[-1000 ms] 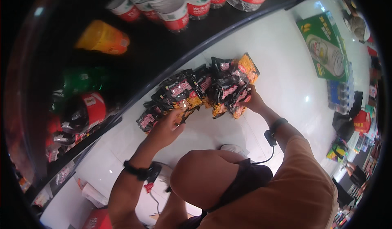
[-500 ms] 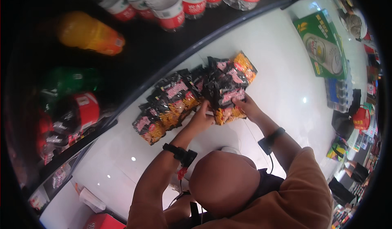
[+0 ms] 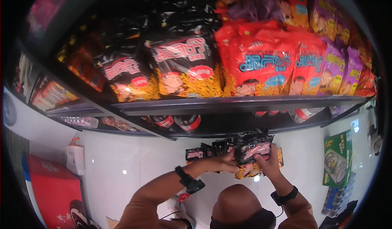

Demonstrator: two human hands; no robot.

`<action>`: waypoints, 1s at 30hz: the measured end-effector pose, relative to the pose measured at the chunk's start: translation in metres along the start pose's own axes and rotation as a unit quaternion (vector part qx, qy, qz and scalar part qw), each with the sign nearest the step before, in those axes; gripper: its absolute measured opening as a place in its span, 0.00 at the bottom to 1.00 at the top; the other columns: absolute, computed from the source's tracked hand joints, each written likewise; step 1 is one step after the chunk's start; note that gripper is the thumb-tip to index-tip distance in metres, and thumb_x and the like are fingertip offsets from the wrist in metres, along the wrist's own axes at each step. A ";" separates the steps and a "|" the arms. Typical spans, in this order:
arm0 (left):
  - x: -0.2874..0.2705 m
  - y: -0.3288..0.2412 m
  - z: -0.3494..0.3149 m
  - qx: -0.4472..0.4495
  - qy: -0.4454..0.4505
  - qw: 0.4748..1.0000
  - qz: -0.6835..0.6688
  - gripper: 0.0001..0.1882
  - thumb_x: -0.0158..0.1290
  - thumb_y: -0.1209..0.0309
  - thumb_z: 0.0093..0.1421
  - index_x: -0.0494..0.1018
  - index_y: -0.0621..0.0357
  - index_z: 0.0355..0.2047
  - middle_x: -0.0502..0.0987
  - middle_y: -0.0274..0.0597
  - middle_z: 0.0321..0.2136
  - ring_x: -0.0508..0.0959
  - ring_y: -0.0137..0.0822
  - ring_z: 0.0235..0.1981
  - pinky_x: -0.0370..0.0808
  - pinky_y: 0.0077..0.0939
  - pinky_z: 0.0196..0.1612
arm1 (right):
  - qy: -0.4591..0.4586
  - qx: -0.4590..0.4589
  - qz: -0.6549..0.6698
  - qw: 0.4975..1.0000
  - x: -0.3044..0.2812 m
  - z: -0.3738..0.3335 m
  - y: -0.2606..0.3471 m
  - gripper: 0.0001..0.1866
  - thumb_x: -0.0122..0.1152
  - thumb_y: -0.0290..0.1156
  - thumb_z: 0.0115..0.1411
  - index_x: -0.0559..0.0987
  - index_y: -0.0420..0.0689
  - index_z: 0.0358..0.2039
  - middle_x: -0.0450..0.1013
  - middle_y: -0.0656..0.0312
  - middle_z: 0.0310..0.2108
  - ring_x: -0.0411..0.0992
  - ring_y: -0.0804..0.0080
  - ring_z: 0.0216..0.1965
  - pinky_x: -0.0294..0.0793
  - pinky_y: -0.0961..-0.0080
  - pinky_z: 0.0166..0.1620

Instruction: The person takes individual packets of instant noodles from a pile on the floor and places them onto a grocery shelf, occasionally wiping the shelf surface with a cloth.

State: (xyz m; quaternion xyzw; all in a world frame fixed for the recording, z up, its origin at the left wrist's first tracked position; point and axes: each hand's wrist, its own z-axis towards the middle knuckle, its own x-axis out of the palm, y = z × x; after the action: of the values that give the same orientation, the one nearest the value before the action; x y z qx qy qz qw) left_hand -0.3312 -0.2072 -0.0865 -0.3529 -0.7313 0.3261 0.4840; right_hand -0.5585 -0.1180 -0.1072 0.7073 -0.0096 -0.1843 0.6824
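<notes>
Between my two hands is a black and yellow snack bag (image 3: pixel 250 155), held upright over the floor in front of the shelf. My left hand (image 3: pixel 227 162) grips its left side, while my right hand (image 3: pixel 267 163) closes on the right side with the thumb across the front. Behind and left of it on the white floor lie more black snack bags (image 3: pixel 198 154). Another yellow-edged bag (image 3: pixel 280 157) shows just past my right hand. Whether I hold one bag or a few together is hidden.
Above, a dark shelf edge (image 3: pixel 245 101) carries black snack bags (image 3: pixel 183 66), red bags (image 3: pixel 261 61) and purple bags (image 3: pixel 332 72). Dark drink bottles (image 3: pixel 188 121) stand on the lower shelf. A green carton (image 3: pixel 338 157) is at right, a red box (image 3: pixel 57 188) at left.
The view has swung up and round, so the shelf now runs level and its upper tier of snack bags shows. The held bag has come upright, still in both hands.
</notes>
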 end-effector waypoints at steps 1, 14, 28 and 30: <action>0.001 -0.012 -0.012 0.025 -0.011 0.999 0.030 0.53 0.57 0.67 0.57 0.24 0.53 0.64 0.53 0.43 0.60 0.60 0.33 0.57 0.64 0.27 0.54 | 0.027 -0.040 -0.026 0.999 0.006 0.004 0.015 0.27 0.71 0.30 0.46 0.65 0.37 0.41 0.60 0.54 0.38 0.62 0.60 0.40 0.63 0.68 0.45; 0.078 -0.150 -0.216 0.258 -0.275 0.923 0.078 0.22 0.49 0.71 0.62 0.61 0.65 0.55 0.71 0.36 0.47 0.68 0.24 0.47 0.66 0.24 0.51 | 0.246 -0.020 0.336 0.909 0.090 -0.011 0.258 0.52 0.66 0.16 0.48 0.40 0.47 0.63 0.53 0.54 0.58 0.60 0.64 0.57 0.66 0.65 0.55; -0.012 -0.192 -0.318 0.429 -0.658 0.287 0.548 0.31 0.63 0.71 0.48 0.56 0.63 0.45 0.62 0.48 0.41 0.67 0.40 0.42 0.67 0.31 0.46 | 0.142 0.006 0.297 0.944 0.103 0.095 0.372 0.16 0.54 0.34 0.60 0.72 0.41 0.46 0.73 0.56 0.45 0.73 0.66 0.44 0.74 0.70 0.48; -0.033 -0.193 -0.297 0.558 -0.609 0.323 0.463 0.33 0.63 0.73 0.48 0.51 0.62 0.47 0.62 0.49 0.40 0.70 0.37 0.37 0.70 0.28 0.42 | 0.084 -0.004 0.251 0.964 0.121 0.123 0.376 0.19 0.54 0.36 0.61 0.70 0.41 0.50 0.72 0.56 0.48 0.72 0.65 0.47 0.73 0.68 0.49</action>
State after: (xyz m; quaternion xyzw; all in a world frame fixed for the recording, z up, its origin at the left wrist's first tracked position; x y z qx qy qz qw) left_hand -0.0817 -0.2981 0.1504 0.0163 -0.1856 0.9519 -0.2431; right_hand -0.3898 -0.2937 0.2272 0.6924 -0.1290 0.0530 0.7079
